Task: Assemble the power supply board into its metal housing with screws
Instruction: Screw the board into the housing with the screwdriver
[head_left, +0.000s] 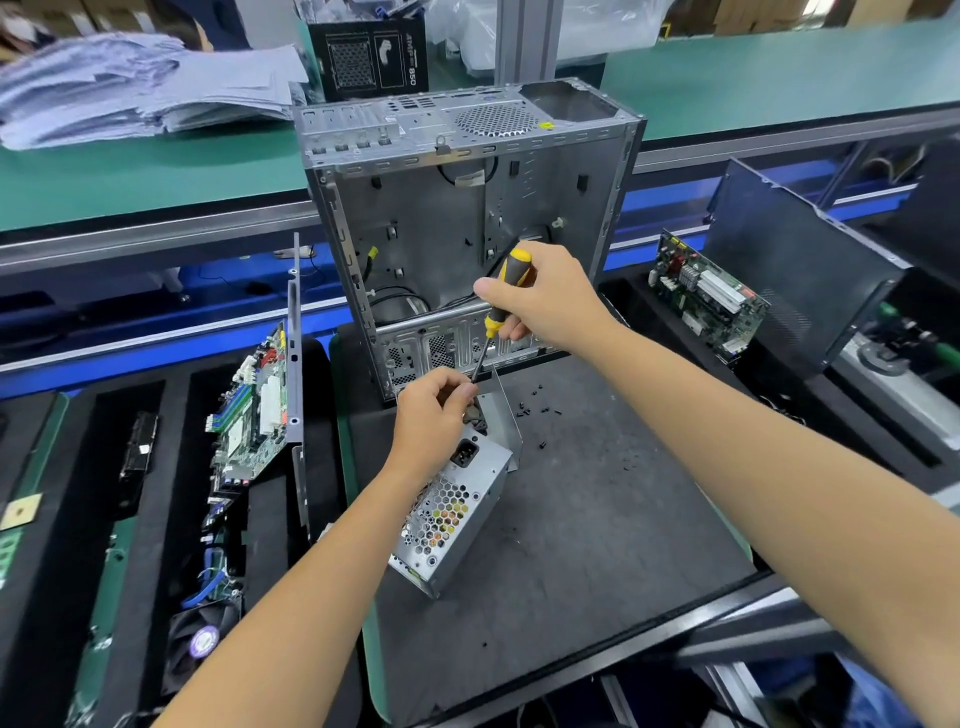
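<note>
The power supply housing (457, 512), a stiff perforated sheet-metal box, lies at the mat's (597, 519) centre, at 6 o'clock from the open computer case (457, 218). The left hand (434, 415) pinches its top edge beside the driver tip; the right hand (540, 296) grips the yellow-and-black screwdriver (501, 306). It looks rigid, moderately heavy and sharp-edged, so brace the solid corners; loose screws (540, 408) lie at 2 o'clock.

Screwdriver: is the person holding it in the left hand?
No. The right hand grips the yellow-and-black screwdriver, while the left hand rests on top of the power supply housing.
</note>
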